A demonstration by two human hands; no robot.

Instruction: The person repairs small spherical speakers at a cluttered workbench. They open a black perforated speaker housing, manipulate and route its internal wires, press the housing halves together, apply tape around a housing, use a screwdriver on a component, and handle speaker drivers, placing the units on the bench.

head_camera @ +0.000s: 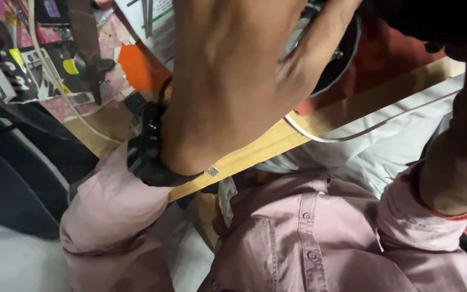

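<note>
My left hand (228, 70) fills the middle of the view, back side up, with a black watch (147, 146) on its wrist. Its fingers run out of the top of the frame. The thumb lies across the rim of a dark round container (341, 59) that stands on a red surface past the wooden table edge (277, 141). Whether the hand grips anything is hidden. My right forearm (460, 146) rises along the right side from a rolled pink sleeve (417, 221), with a red thread at the cuff. That hand is lost in a dark area at the top right.
A white cable (363, 130) runs along the table edge over a pale cloth (385, 151). At the top left lie papers, an orange sheet (136, 67), a dark tool (85, 38) and a thin cord. My pink buttoned shirt (298, 238) fills the bottom.
</note>
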